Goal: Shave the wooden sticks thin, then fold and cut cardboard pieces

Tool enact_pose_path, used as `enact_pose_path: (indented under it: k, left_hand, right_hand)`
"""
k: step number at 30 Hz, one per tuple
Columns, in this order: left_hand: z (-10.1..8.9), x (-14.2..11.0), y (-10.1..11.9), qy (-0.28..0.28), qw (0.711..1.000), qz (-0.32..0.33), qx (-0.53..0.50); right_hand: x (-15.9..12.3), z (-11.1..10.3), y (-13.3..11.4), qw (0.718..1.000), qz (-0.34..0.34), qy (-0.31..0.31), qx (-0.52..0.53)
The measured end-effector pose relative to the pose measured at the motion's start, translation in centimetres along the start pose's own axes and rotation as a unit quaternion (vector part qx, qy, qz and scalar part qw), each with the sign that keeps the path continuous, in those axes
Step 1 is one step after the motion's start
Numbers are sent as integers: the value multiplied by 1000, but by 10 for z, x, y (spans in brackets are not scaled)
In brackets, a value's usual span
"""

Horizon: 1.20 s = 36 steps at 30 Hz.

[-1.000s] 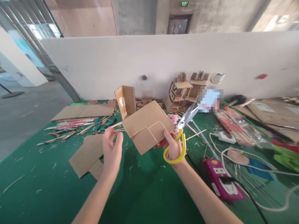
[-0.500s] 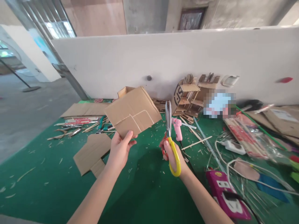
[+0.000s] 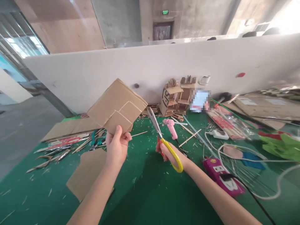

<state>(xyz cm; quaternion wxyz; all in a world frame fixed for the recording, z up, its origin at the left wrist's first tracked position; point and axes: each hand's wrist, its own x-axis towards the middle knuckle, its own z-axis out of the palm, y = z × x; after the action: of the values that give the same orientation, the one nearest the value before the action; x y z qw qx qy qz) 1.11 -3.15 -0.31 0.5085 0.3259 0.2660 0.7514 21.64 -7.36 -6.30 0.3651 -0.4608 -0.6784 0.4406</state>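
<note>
My left hand point(image 3: 118, 145) grips the lower edge of a piece of cardboard point(image 3: 114, 104), thumb on its face. Pale scored lines form an angular outline on this piece. In my right hand point(image 3: 167, 150) is a pair of scissors point(image 3: 172, 153) with one yellow and one red handle. Their blades are slightly parted and point up and left, close to the right corner of the cardboard; whether they touch it I cannot tell. Another cardboard piece point(image 3: 87, 172) lies on the green table under my left forearm. A pink glue gun point(image 3: 171, 127) rests beyond my right hand.
A small cardboard shelf model point(image 3: 172, 100) stands against the white partition point(image 3: 105, 68). Pliers point(image 3: 93, 139) and sticks lie at left. A purple power strip point(image 3: 222, 176) with cables point(image 3: 278, 181) is at right, near packs of sticks point(image 3: 231, 123) and green material point(image 3: 280, 145).
The view has swung to the right. The scissors have tilted left, and their tips are now nearer the cardboard's right corner. The cardboard stays in my left hand.
</note>
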Motion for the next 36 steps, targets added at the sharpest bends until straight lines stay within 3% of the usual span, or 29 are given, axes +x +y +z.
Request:
enact_pose_path:
  k: [4, 10, 17, 26, 36]
  left_hand:
    - [3, -15, -4, -35, 999, 14, 26]
    - [12, -36, -8, -38, 998, 24, 36]
    - [14, -33, -3, -60, 996, 32, 58]
    - [2, -29, -4, -35, 997, 45, 42]
    - [4, -35, -7, -29, 996, 51, 70]
  right_hand:
    - [-4, 1, -12, 994, -55, -67, -67]
    - [-12, 4, -16, 992, -58, -80, -72]
    - [-15, 4, -21, 989, -66, -88, -95]
    - [-15, 5, -22, 990, -63, -90, -89]
    - [-15, 5, -23, 991, -49, -91, -87]
